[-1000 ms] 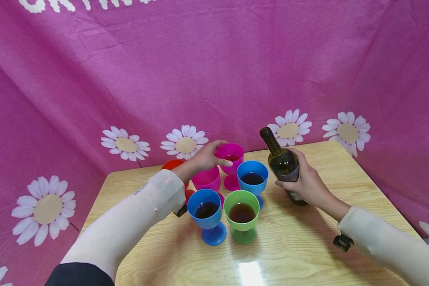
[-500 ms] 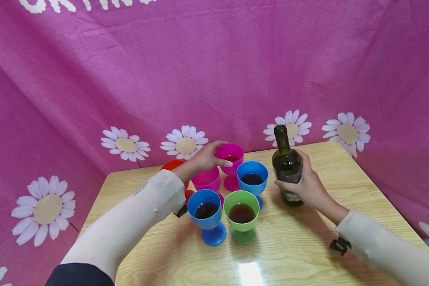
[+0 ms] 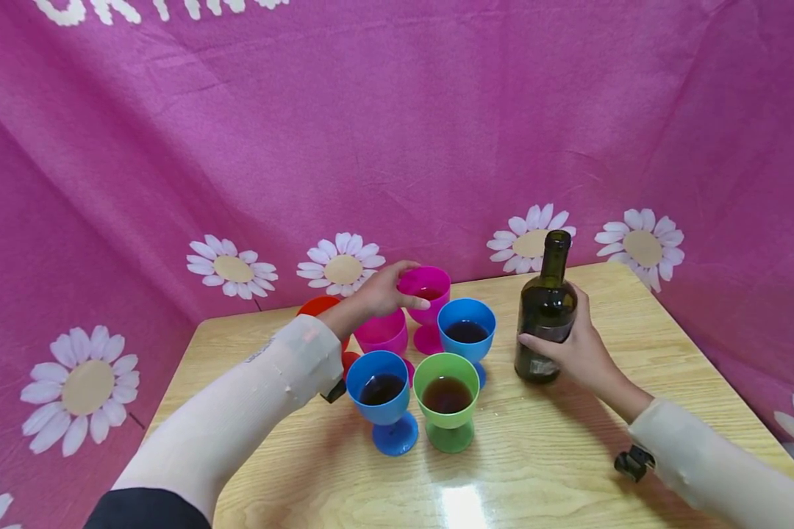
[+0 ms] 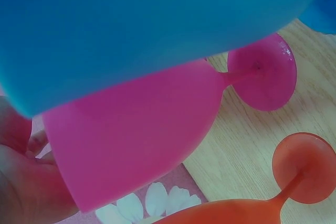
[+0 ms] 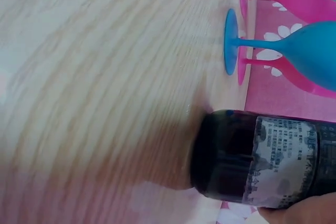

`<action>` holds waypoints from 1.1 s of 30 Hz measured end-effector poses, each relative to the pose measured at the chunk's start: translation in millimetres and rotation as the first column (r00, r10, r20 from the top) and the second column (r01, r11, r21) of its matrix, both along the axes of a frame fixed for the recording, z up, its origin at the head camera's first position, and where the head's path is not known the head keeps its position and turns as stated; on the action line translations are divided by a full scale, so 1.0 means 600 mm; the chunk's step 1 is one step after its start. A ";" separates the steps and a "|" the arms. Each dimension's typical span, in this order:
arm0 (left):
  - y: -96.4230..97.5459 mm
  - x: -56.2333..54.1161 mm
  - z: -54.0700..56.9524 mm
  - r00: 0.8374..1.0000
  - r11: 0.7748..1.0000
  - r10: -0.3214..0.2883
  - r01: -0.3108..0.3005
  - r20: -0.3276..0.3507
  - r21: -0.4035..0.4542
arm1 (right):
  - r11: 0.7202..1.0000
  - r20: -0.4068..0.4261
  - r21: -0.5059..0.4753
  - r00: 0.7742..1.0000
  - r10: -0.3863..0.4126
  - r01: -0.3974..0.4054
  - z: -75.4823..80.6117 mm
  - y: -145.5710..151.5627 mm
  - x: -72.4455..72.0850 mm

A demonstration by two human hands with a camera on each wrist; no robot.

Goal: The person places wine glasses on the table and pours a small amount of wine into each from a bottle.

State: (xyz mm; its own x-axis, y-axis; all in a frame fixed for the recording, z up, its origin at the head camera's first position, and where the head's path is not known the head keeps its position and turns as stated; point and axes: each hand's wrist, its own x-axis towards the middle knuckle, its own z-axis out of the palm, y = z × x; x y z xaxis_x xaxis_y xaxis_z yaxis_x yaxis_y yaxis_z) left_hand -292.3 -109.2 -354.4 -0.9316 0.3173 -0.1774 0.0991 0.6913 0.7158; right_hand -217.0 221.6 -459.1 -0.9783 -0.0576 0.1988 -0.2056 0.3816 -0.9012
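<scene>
My left hand (image 3: 385, 291) holds the rear pink goblet (image 3: 440, 307) by its bowl near the rim, thumb in front; the goblet has dark liquid in it. In the right hand (image 3: 585, 351) is a dark green wine bottle (image 3: 544, 317), gripped round its body and roughly upright. Its pale printed label (image 5: 281, 161) shows in the right wrist view. The bottle's base is at or just over the table; contact is hard to tell. Beside the pink goblet stands a blue goblet (image 3: 468, 347) with dark liquid.
In front are another blue goblet (image 3: 378, 413) and a green goblet (image 3: 446, 416), both with dark liquid. A second pink goblet (image 3: 385, 336) and an orange-red goblet (image 3: 316, 303) are partly behind my left arm. A pink flowered cloth (image 3: 397, 147) hangs behind the wooden table (image 3: 536, 455).
My right hand has moved the bottle rightward and brought it from a leftward tilt to nearly upright. The left hand and the goblets have stayed in place.
</scene>
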 end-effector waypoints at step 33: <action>0.001 -0.001 0.016 0.999 0.997 -0.032 0.032 0.000 -0.067 | 1.000 0.004 -0.009 1.000 -0.010 0.010 -0.010 0.010 0.001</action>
State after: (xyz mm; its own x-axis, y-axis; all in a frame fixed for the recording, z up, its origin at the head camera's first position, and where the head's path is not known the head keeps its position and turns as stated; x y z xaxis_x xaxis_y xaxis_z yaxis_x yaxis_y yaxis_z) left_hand -292.8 -108.7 -344.8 -0.9213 0.3344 -0.1984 0.1227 0.7342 0.6677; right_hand -216.4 227.8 -465.0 -0.9797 -0.0459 0.1952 -0.1980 0.3754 -0.9055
